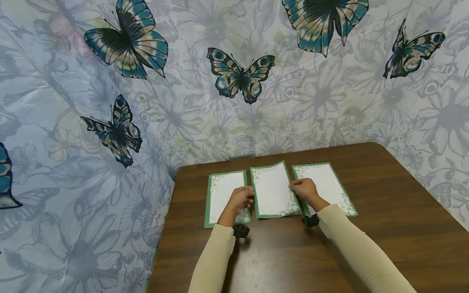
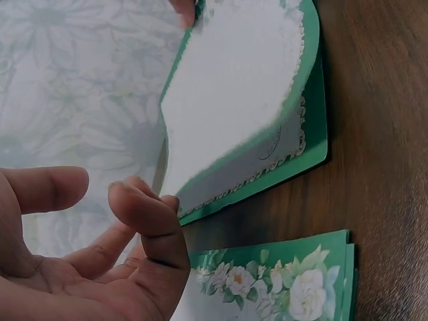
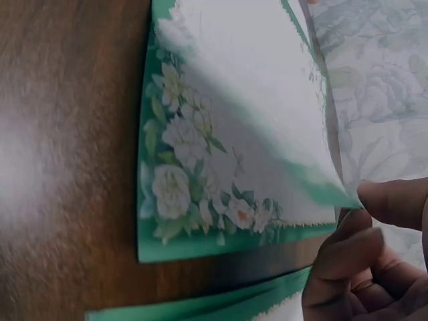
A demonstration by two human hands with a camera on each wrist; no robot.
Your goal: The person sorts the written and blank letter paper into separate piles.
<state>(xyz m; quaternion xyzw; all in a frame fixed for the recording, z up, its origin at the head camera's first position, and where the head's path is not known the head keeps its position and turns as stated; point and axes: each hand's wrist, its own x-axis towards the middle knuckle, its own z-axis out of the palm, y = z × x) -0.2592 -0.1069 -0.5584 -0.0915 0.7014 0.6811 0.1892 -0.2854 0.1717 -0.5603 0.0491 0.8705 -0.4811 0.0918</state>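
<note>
Three green-edged floral paper piles lie side by side on the wooden table. In the middle, the top paper sheet (image 1: 274, 189) bows up off the pile beneath it. My right hand (image 1: 305, 190) pinches its right edge between thumb and index finger, as the right wrist view shows. My left hand (image 1: 239, 199) is at its left edge, with curled fingertips (image 2: 150, 207) at the raised edge and the thumb apart; part of this contact is hidden. The left pile (image 1: 223, 191) lies under my left hand, and the right pile (image 1: 327, 183) lies partly under my right.
The brown table (image 1: 381, 236) extends towards me and to the right. Behind it and on the left hangs a wall covering (image 1: 176, 122) with grey flowers and teal butterflies. A dark wrist camera (image 1: 241, 232) sits under the left wrist, another (image 1: 310, 221) under the right.
</note>
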